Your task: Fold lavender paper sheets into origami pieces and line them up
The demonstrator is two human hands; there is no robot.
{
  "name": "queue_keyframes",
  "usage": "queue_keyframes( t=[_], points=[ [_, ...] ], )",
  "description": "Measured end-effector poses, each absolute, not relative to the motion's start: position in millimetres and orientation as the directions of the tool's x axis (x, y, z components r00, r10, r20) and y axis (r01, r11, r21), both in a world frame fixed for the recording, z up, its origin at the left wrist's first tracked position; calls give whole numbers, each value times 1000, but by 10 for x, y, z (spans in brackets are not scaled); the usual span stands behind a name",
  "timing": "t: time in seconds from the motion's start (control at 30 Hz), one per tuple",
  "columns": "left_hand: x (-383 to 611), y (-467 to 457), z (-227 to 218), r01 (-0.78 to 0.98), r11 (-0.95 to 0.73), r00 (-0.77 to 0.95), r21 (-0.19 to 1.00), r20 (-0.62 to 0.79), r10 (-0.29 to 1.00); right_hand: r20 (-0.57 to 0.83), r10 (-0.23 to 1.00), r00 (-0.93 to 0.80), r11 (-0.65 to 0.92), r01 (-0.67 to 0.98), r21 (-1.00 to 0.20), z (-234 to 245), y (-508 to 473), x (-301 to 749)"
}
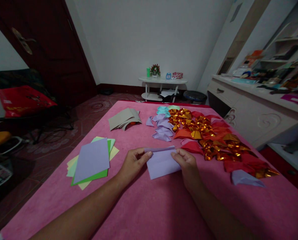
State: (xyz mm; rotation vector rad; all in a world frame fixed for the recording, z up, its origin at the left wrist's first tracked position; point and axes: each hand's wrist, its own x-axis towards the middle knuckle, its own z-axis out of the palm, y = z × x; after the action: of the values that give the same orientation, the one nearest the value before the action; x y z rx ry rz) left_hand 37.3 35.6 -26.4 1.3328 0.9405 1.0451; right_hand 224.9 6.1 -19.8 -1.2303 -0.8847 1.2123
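A sheet of light purple paper [162, 165] is held between my two hands over the pink cloth, its far edge folded up in a narrow strip. My left hand [137, 160] pinches the left end of that fold, thumb on top. At the right end, my right hand [186, 162] grips the same fold between thumb and fingers. Left of my hands lies a fanned stack of colored paper [92, 160], purple on top, with green and yellow sheets under it. Folded purple paper pieces [163, 128] sit just beyond the held sheet.
Shiny gold folded pieces [188, 121] and red folded pieces [192, 146] cover the table's right side. Grey sheets [125, 119] lie at the far left of the pink cloth [139, 206]. Beyond stand a small white table [163, 80] and, at right, a cluttered dresser [253, 100].
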Motion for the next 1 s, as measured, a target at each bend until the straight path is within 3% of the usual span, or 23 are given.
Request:
queue_keyframes(
  t=[0.77,1.0],
  points=[
    [418,363,-221,-73,-3,211,997,18,977,-94,980,175,-67,-153,-986,-225,75,2242],
    [428,351,-244,-58,-1,286,998,18,958,-67,986,153,-44,-148,-988,-218,75,2238]
  ],
)
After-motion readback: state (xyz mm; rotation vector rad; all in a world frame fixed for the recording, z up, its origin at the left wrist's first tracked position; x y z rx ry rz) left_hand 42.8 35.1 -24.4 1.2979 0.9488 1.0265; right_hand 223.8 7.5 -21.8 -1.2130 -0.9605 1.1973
